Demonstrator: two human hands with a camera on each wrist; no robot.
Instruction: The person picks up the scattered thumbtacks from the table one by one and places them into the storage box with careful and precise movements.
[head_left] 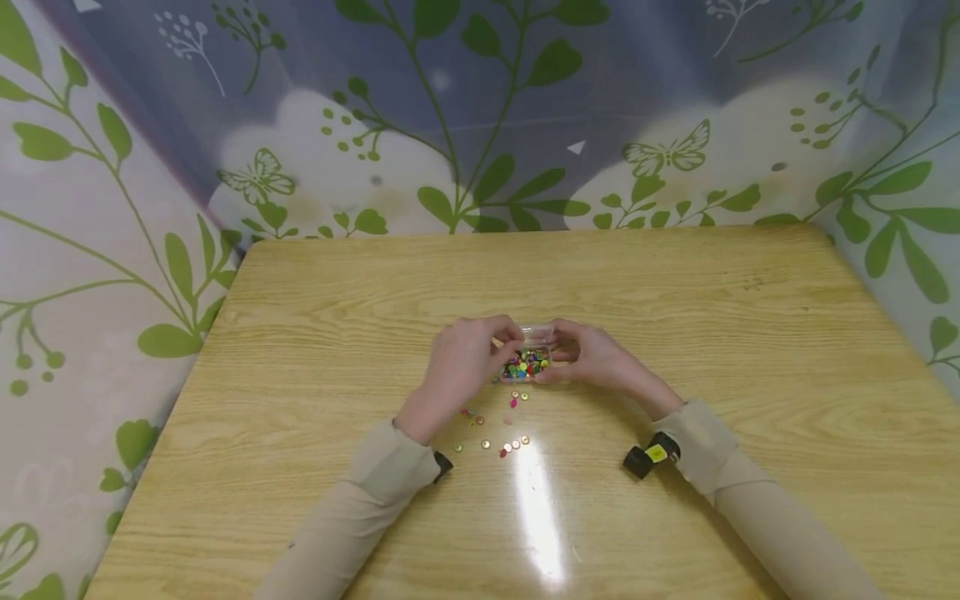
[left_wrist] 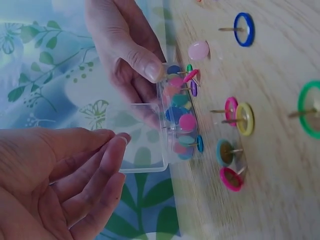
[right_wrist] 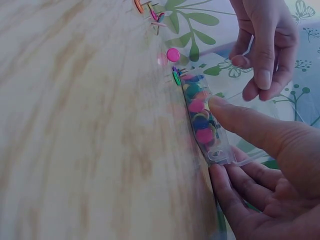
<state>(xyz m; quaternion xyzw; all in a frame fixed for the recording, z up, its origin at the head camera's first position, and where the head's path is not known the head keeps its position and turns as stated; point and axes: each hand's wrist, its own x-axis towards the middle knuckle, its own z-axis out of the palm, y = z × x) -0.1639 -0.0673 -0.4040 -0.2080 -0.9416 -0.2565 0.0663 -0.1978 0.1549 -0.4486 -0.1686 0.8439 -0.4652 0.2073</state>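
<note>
A small clear plastic box (head_left: 516, 381) stands on the table with its hinged lid (head_left: 537, 334) raised. Colourful thumbtacks (head_left: 527, 365) fill it. My right hand (head_left: 596, 357) grips the box's right end, thumb at the front and fingers round the side, as the right wrist view (right_wrist: 280, 170) shows. Over the box's left end hovers my left hand (head_left: 463, 360), its fingers loosely bent. In the left wrist view, that hand's thumb and fingertips (left_wrist: 120, 142) come together in front of the lid; no tack shows between them.
Loose thumbtacks lie on the wooden table (head_left: 300, 350) in front of the box, among them a blue one (left_wrist: 245, 30) and a yellow one (left_wrist: 245, 119). A leaf-patterned cloth (head_left: 495, 125) hangs behind the table's far edge.
</note>
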